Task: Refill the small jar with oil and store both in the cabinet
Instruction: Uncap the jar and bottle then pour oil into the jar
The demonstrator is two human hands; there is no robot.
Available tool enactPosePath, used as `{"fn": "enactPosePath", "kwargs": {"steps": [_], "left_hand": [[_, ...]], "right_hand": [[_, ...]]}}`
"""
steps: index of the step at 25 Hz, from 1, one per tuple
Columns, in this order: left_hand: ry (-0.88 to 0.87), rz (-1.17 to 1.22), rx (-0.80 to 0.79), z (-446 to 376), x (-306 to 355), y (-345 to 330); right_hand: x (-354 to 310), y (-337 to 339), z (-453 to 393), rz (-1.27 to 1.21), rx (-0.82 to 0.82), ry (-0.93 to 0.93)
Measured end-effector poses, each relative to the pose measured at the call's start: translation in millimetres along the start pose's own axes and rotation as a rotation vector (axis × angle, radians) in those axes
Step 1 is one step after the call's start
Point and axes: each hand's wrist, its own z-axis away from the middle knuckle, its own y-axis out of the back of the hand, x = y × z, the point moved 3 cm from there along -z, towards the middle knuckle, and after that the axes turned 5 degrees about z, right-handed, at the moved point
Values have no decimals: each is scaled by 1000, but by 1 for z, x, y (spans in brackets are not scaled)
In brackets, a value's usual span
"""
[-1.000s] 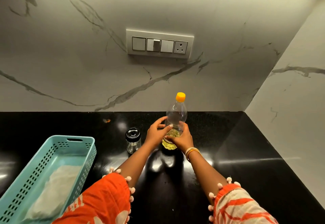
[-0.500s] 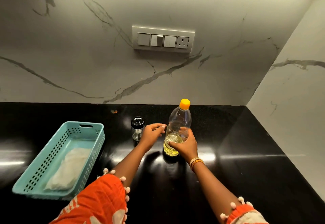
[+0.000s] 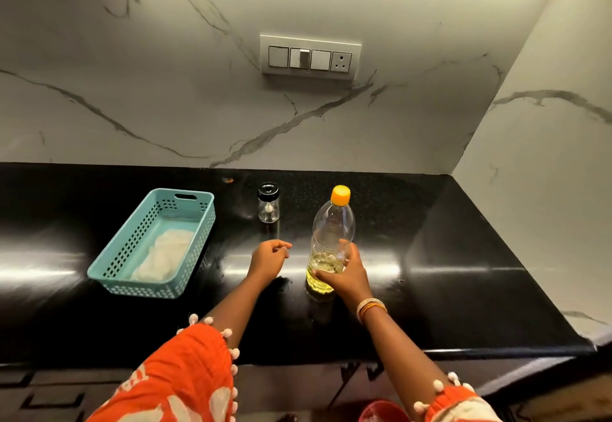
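The oil bottle (image 3: pixel 332 239) stands upright on the black counter (image 3: pixel 463 272), right of frame centre, with its orange cap (image 3: pixel 340 195) still fitted. The right hand (image 3: pixel 347 276) wraps its fingers round the lower body, at the level of the yellow oil, which fills only the bottom part. A low grip of this kind probably steadies the base so that the cap can be turned off.

The left hand (image 3: pixel 269 257) hovers just left of the bottle, touching nothing, fingers loosely curled and empty. It sits between bottle and small jar (image 3: pixel 268 203), so either is within reach.

The small jar stands upright behind the left hand, toward the wall, apart from the bottle, with its black lid on. It looks nearly empty; its contents cannot be made out.

A teal basket (image 3: pixel 116 267) with a white cloth (image 3: pixel 165 256) inside lies at centre left. A switch panel (image 3: pixel 309 57) is on the marble wall above.

Judged status: both containers closed, no pouring begun, cabinet storage not started
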Motion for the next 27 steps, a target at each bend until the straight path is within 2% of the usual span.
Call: {"fn": "enactPosePath", "kwargs": {"steps": [2,4,6,7,10,12,16,21,24,27], "left_hand": [[2,-8,5,7,-1,6],[-1,-28,11,11,-5,13],[0,-97,27,11,-10,22],[-2,-142,30,9,-12,27],[-54,-386,23,-4,-16,46],[-40,-569,-7,-19,-24,60],[68,-818,-202,-47,-52,82],[112,-991,-380,-65,-72,82],[122,-1073,-431,-68,-84,81],[135,-1080,-459,-69,-87,81]], "right_hand": [[9,-3,6,135,-70,-199],[17,-14,16,283,-297,-432],[13,-34,23,254,-537,-510],[6,-45,23,229,-566,-478],[-26,-73,1,256,-377,-229],[-47,-95,-18,205,-274,-130],[-77,-137,-67,101,-161,-105],[-102,-156,-128,71,5,-106],[-103,-157,-158,42,-2,-155],[-99,-161,-174,-11,3,-116]]}}
